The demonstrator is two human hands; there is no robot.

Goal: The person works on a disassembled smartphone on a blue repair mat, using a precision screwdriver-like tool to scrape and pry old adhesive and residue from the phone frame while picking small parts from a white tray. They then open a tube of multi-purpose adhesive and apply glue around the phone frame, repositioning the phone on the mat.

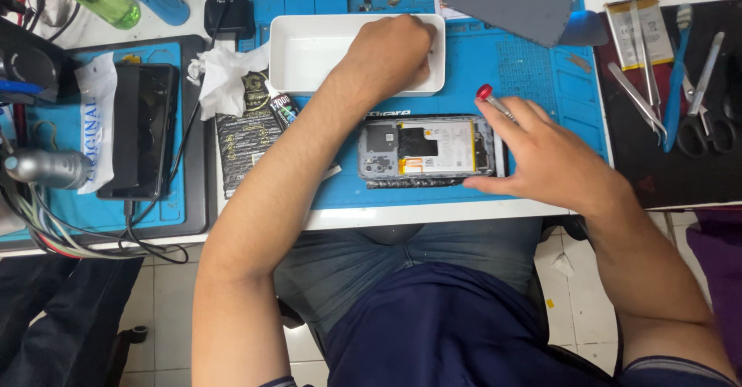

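From the head camera, the left hand (390, 51) reaches forward into a white rectangular tray (309, 55) on the blue work mat (533, 70); its fingers are curled down at the tray's right end, but whether they pinch anything there cannot be told. The right hand (553, 159) rests at the right end of an opened smartphone (429, 149), which lies flat and lengthwise on the mat near the table's (402, 215) front edge, back cover off, battery and board showing. That hand's grip is closed on a thin screwdriver with a red cap (490, 101), the shaft held between thumb and forefinger and tilted up and away to the left.

Left of the phone lies a dark printed packet (243, 151) with a small glue tube (282, 109) on it and a crumpled white tissue (224, 74) just beyond. Further left, another dark phone (143, 128) rests on a second mat. A grey back cover (506, 5) lies at the far edge of the blue mat. To the right, on a black pad, lie tweezers (638, 101), scissors (703, 97) and a loose battery (640, 32).
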